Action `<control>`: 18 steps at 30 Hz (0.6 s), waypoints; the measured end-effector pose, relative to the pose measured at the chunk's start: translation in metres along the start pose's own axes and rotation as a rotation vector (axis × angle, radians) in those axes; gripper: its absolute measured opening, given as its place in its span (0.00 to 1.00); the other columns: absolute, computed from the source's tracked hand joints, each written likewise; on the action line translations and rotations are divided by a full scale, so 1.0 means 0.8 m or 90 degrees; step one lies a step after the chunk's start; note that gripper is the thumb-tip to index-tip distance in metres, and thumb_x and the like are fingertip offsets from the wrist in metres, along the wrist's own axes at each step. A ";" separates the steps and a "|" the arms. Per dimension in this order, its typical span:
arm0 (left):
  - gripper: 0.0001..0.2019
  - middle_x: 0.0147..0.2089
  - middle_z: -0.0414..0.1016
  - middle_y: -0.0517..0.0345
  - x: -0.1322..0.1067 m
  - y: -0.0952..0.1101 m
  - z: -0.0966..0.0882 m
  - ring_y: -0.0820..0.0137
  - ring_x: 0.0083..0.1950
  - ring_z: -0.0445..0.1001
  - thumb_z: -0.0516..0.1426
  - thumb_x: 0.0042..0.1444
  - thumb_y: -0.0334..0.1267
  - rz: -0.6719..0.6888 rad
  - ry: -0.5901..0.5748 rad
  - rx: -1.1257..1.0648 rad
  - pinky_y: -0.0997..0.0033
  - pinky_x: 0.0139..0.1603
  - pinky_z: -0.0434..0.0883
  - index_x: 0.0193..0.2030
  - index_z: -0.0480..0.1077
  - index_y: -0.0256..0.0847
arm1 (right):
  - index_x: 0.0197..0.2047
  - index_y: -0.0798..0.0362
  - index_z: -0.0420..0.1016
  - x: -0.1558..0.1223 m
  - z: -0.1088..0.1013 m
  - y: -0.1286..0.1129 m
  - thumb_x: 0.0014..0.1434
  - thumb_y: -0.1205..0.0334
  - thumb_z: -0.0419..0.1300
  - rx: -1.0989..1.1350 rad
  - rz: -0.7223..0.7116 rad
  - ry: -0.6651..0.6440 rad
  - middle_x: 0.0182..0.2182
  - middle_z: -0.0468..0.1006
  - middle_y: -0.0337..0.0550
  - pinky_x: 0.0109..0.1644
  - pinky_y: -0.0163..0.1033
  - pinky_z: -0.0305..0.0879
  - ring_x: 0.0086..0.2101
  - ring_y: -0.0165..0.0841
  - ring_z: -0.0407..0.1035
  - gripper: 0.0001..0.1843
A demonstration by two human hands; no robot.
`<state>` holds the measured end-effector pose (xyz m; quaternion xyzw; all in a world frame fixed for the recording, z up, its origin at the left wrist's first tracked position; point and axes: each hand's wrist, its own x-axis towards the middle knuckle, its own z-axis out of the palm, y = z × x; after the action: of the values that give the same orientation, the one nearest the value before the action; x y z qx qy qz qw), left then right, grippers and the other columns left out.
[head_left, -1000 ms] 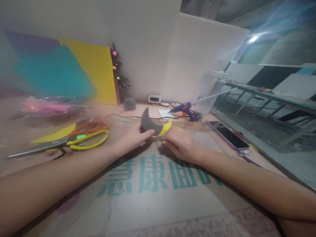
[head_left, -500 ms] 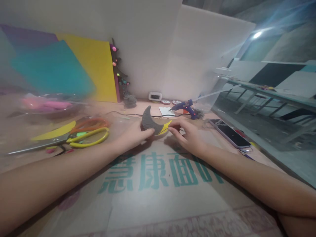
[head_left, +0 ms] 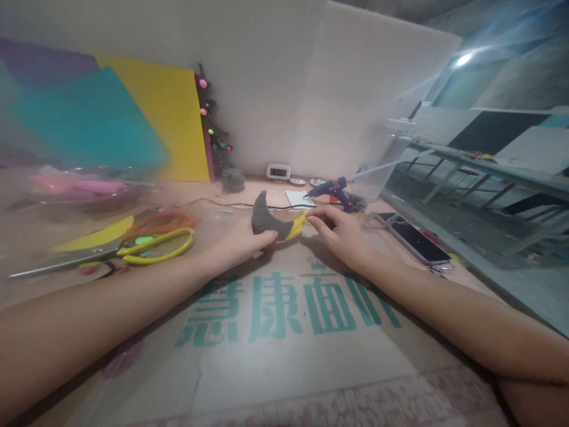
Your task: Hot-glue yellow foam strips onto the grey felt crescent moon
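A crescent-shaped piece (head_left: pixel 268 224) is held low above the printed work surface. Dark grey yarn is wound round most of it, and its right-hand tip is bare yellow. My left hand (head_left: pixel 246 242) is closed on the grey part, thumb in front and the other fingers largely hidden behind. At the yellow tip, my right hand (head_left: pixel 342 236) pinches thumb and forefinger together on what looks like a thin strand of yarn crossing the yellow. The strand's far end is hidden.
Large scissors (head_left: pixel 155 252) lie at left near a plastic-wrapped pink bundle (head_left: pixel 89 185). Behind my hands are a glue gun (head_left: pixel 331 188) with its cord, a white digital clock (head_left: pixel 278 172) and a decorated dark ornament (head_left: pixel 231 178). A phone (head_left: pixel 415 238) lies at right by the table's edge.
My right fingers have moved slightly up at the yellow tip, and the crescent has tipped a little to the left. My left hand keeps its hold. The view has shifted slightly.
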<state>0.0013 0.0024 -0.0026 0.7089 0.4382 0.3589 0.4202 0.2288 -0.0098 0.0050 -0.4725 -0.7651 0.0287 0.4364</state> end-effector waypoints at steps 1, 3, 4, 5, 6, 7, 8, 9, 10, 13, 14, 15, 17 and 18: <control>0.07 0.30 0.77 0.58 0.000 0.001 0.000 0.67 0.31 0.74 0.57 0.49 0.39 0.003 -0.001 0.009 0.73 0.28 0.68 0.33 0.70 0.40 | 0.36 0.53 0.77 0.000 0.000 0.000 0.61 0.60 0.59 -0.001 0.000 0.000 0.31 0.80 0.42 0.37 0.37 0.63 0.31 0.33 0.70 0.08; 0.08 0.30 0.76 0.58 -0.002 0.006 -0.001 0.68 0.30 0.73 0.57 0.49 0.40 -0.003 -0.005 0.016 0.74 0.27 0.67 0.34 0.70 0.39 | 0.36 0.53 0.78 0.000 0.001 0.001 0.61 0.60 0.59 -0.007 -0.001 -0.001 0.30 0.80 0.42 0.36 0.37 0.63 0.30 0.32 0.70 0.08; 0.09 0.30 0.76 0.58 -0.002 0.008 -0.001 0.68 0.30 0.73 0.57 0.49 0.40 -0.012 -0.009 0.015 0.74 0.25 0.66 0.35 0.69 0.39 | 0.36 0.53 0.78 0.000 0.001 0.001 0.61 0.61 0.59 -0.007 -0.001 0.000 0.30 0.80 0.41 0.36 0.37 0.63 0.30 0.32 0.70 0.07; 0.10 0.30 0.76 0.58 -0.003 0.010 -0.001 0.69 0.29 0.72 0.57 0.50 0.41 -0.022 -0.014 0.013 0.75 0.24 0.65 0.37 0.69 0.39 | 0.36 0.53 0.78 0.000 0.001 0.002 0.61 0.61 0.59 -0.004 0.000 0.002 0.30 0.80 0.41 0.36 0.37 0.64 0.29 0.32 0.70 0.07; 0.10 0.30 0.76 0.58 -0.004 0.011 0.000 0.69 0.28 0.72 0.57 0.50 0.41 -0.031 -0.018 0.012 0.75 0.22 0.64 0.37 0.69 0.38 | 0.36 0.52 0.78 0.000 0.002 0.002 0.60 0.61 0.59 0.000 0.002 0.002 0.30 0.80 0.41 0.36 0.37 0.64 0.29 0.32 0.70 0.07; 0.10 0.29 0.75 0.59 -0.004 0.012 0.000 0.70 0.27 0.71 0.57 0.50 0.41 -0.038 -0.020 0.013 0.75 0.22 0.63 0.37 0.69 0.38 | 0.36 0.52 0.78 0.000 0.002 0.002 0.60 0.61 0.59 0.005 0.003 0.002 0.30 0.80 0.41 0.36 0.37 0.64 0.29 0.32 0.70 0.07; 0.09 0.29 0.75 0.59 -0.004 0.012 0.000 0.70 0.26 0.70 0.56 0.50 0.40 -0.042 -0.022 0.013 0.75 0.22 0.63 0.36 0.69 0.39 | 0.36 0.52 0.78 0.000 0.002 0.002 0.60 0.61 0.59 0.009 0.005 0.003 0.30 0.80 0.41 0.36 0.37 0.64 0.29 0.32 0.70 0.07; 0.08 0.28 0.74 0.60 -0.004 0.012 0.000 0.71 0.26 0.70 0.56 0.51 0.40 -0.042 -0.019 0.010 0.75 0.23 0.64 0.35 0.69 0.39 | 0.36 0.52 0.78 0.000 0.002 0.002 0.60 0.61 0.59 0.011 0.007 0.003 0.30 0.80 0.41 0.36 0.37 0.64 0.29 0.32 0.70 0.07; 0.07 0.27 0.73 0.60 -0.003 0.011 0.000 0.71 0.26 0.69 0.56 0.51 0.40 -0.039 -0.015 0.003 0.75 0.24 0.64 0.34 0.68 0.39 | 0.36 0.52 0.78 0.000 0.002 0.002 0.60 0.60 0.59 0.010 0.009 0.001 0.30 0.80 0.42 0.36 0.37 0.64 0.30 0.32 0.70 0.07; 0.05 0.27 0.71 0.62 -0.002 0.008 0.000 0.72 0.27 0.69 0.55 0.52 0.38 -0.012 -0.013 -0.033 0.76 0.27 0.64 0.33 0.67 0.39 | 0.37 0.53 0.79 -0.001 0.002 0.003 0.61 0.59 0.59 0.001 0.014 -0.009 0.31 0.81 0.43 0.37 0.38 0.64 0.32 0.34 0.71 0.08; 0.05 0.27 0.70 0.63 -0.002 0.007 0.000 0.73 0.28 0.68 0.55 0.52 0.38 -0.002 -0.016 -0.045 0.76 0.27 0.64 0.33 0.67 0.39 | 0.37 0.53 0.79 -0.001 0.002 0.003 0.61 0.59 0.58 -0.002 0.013 -0.017 0.32 0.81 0.43 0.38 0.38 0.65 0.32 0.34 0.72 0.09; 0.05 0.27 0.70 0.63 -0.002 0.007 0.000 0.73 0.28 0.68 0.55 0.52 0.38 0.006 -0.021 -0.052 0.76 0.27 0.64 0.32 0.67 0.39 | 0.37 0.52 0.78 -0.001 0.002 0.003 0.61 0.59 0.58 -0.004 0.010 -0.024 0.33 0.81 0.43 0.38 0.39 0.65 0.33 0.34 0.72 0.09; 0.05 0.27 0.69 0.64 -0.001 0.006 0.000 0.73 0.28 0.67 0.55 0.52 0.37 0.014 -0.023 -0.058 0.76 0.27 0.63 0.31 0.67 0.39 | 0.37 0.52 0.78 -0.002 0.001 0.003 0.62 0.59 0.58 -0.006 0.001 -0.031 0.34 0.81 0.43 0.39 0.39 0.65 0.34 0.34 0.72 0.09; 0.05 0.26 0.69 0.64 -0.001 0.005 0.000 0.73 0.28 0.67 0.55 0.52 0.38 0.012 -0.019 -0.058 0.76 0.27 0.63 0.31 0.67 0.39 | 0.37 0.52 0.78 -0.002 0.001 0.003 0.62 0.59 0.57 -0.006 -0.006 -0.034 0.34 0.81 0.43 0.39 0.39 0.65 0.34 0.34 0.72 0.09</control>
<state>0.0025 0.0004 0.0011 0.6985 0.4084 0.3714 0.4553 0.2301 -0.0096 0.0024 -0.4704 -0.7786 0.0355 0.4139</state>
